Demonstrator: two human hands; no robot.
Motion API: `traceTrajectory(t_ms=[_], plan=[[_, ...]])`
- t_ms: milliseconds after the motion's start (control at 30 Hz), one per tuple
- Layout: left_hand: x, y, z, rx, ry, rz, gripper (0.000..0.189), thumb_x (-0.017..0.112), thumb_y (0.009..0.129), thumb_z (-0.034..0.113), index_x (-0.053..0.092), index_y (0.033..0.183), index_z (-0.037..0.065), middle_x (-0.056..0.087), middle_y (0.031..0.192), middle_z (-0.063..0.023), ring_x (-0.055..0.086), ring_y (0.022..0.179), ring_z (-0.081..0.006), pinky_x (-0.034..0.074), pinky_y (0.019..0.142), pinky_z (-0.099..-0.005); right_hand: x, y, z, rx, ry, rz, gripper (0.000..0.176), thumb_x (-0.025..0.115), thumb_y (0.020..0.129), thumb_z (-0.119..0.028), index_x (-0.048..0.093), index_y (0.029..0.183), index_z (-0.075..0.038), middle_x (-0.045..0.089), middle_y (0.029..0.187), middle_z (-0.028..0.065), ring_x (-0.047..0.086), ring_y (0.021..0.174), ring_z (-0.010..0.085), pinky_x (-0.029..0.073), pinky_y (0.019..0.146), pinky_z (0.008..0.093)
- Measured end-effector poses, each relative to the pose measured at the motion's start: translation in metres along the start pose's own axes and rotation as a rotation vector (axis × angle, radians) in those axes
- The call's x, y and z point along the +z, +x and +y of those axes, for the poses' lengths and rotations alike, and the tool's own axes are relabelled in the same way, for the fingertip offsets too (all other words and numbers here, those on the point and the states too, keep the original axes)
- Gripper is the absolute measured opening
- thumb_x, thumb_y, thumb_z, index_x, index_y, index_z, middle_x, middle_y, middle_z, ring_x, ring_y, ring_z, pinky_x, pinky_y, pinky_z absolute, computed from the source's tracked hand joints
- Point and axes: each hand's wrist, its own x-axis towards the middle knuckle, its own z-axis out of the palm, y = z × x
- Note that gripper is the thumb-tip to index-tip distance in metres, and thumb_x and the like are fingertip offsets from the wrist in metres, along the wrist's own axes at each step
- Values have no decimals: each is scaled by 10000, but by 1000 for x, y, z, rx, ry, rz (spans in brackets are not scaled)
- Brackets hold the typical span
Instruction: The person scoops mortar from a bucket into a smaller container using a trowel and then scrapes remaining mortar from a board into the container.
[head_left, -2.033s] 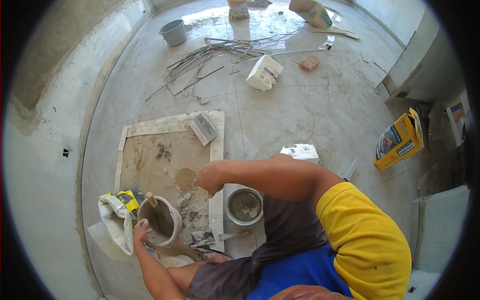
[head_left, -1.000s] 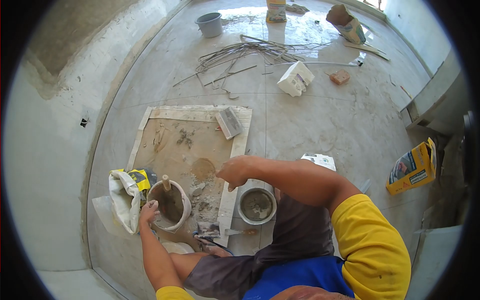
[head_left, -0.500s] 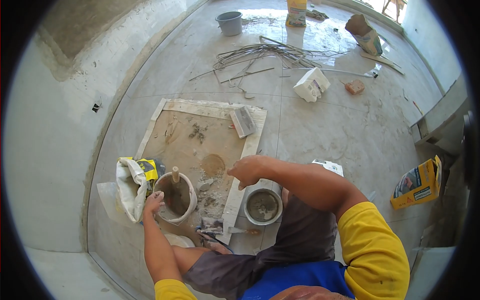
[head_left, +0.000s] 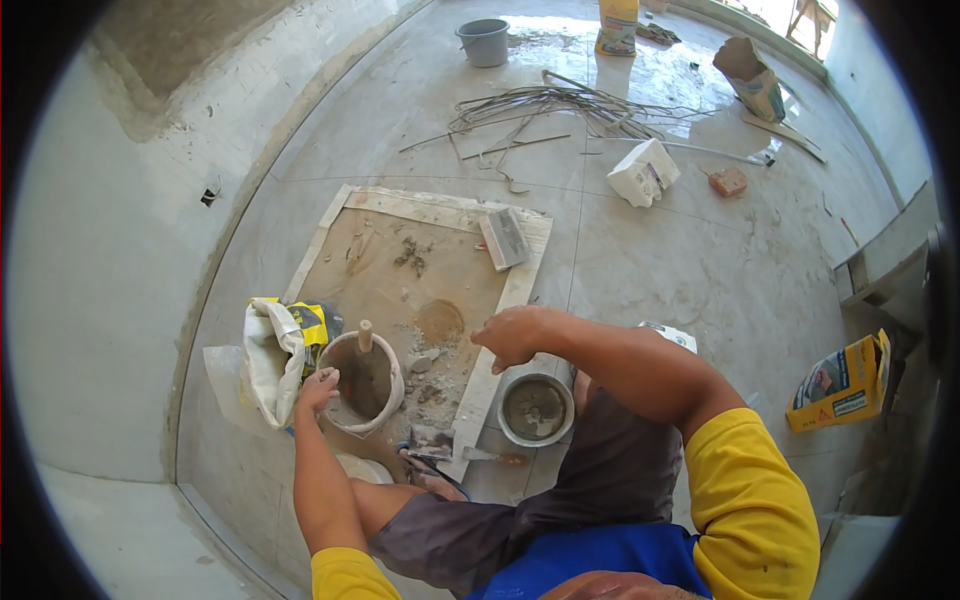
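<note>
My left hand (head_left: pixel 318 390) is closed at the left rim of a round bucket (head_left: pixel 398 385), fingers pressed together at its edge. A wooden handle (head_left: pixel 365 336) stands up inside the bucket, with grey mix around it. My right hand (head_left: pixel 510 335) hangs above the board's right edge with its fingers curled; what they hold, if anything, is hidden. Just below it sits a round metal bowl (head_left: pixel 535 410) with wet grey material. An open white and yellow bag (head_left: pixel 272 362) leans left of the bucket. A trowel (head_left: pixel 432 443) lies near my foot.
A dusty board (head_left: pixel 385 260) with pale edges carries rubble and a small box (head_left: pixel 505 238). Beyond are bent metal rods (head_left: pixel 560 105), a grey bucket (head_left: pixel 484 43), a white block (head_left: pixel 643 173) and a brick (head_left: pixel 728 182). A yellow bag (head_left: pixel 840 382) stands at right; a wall (head_left: pixel 110 300) rises at left.
The whole view has shifted slightly, so floor objects appear further right. Both hands keep nearly the same places beside the bucket and above the bowl.
</note>
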Motion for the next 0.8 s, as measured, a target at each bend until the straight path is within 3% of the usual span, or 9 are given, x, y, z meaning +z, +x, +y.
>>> traceTrajectory(t_ms=[467,567,633,800], plan=[[-1,5,-7,30,-10,-3,525,619,863,312,483,1255,-8,557,1158,-86,582,894,-165,499,719,-282,-2,-3,-3,-13,9,-8,502,657,799,-307,501,1170,-8,573,1102,217,527,1081,371,424,891,446],[0,3,-4,17,-14,-2,522,620,861,317,489,1249,-7,562,1140,-80,582,878,-161,495,709,-275,2,-1,-2,16,-10,49,463,679,774,-313,565,1124,-32,620,1074,165,566,1049,329,453,861,423],[1,0,-1,3,-16,-2,520,619,861,318,492,1245,-7,565,1129,-77,581,874,-158,494,706,-272,1,0,-1,17,10,-4,511,666,787,-312,504,1174,-20,571,1112,215,527,1083,369,427,892,446],[1,-1,-1,24,-24,0,503,621,860,312,501,1234,-2,571,1094,-67,569,869,-145,488,718,-272,2,0,-1,12,4,4,515,668,784,-312,504,1177,-23,572,1113,212,527,1083,367,428,890,447]])
